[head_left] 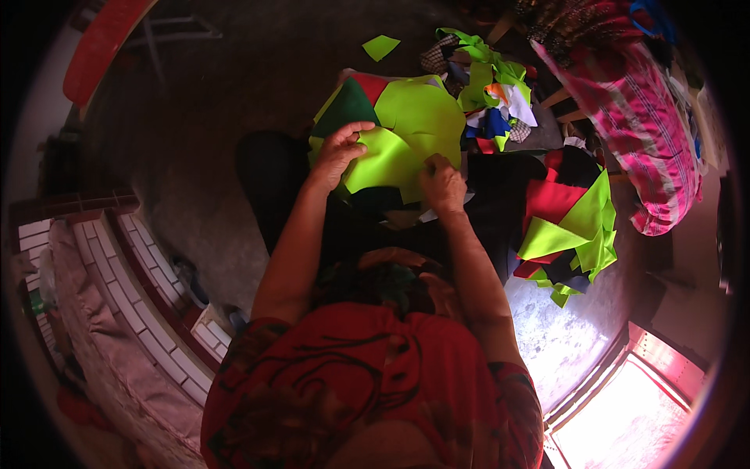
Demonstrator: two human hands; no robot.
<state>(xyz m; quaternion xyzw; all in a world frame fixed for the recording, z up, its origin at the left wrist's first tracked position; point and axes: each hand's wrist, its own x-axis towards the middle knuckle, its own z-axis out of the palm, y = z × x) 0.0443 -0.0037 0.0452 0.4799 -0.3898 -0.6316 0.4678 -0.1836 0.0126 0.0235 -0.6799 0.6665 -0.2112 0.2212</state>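
A lime-green piece of cloth (pixel 373 160) lies across my lap, over a patchwork of larger pieces. My left hand (pixel 341 152) pinches its upper left edge between thumb and fingers. At its right side my right hand (pixel 444 184) is closed, its fingertips pressed against the green cloth. Beneath and beyond both hands spreads a bigger lime-green cloth (pixel 426 109). Beside it show a dark green patch (pixel 346 108) and a red patch (pixel 369 86). Whether the pieces are joined, I cannot tell.
A heap of mixed cloth scraps (pixel 492 94) lies ahead on the right. More green and red scraps (pixel 570 227) hang by my right thigh. One green scrap (pixel 381 48) rests on the floor. Pink checked cloth (pixel 637 125) drapes at far right; a red curved object (pixel 101 51) stands upper left.
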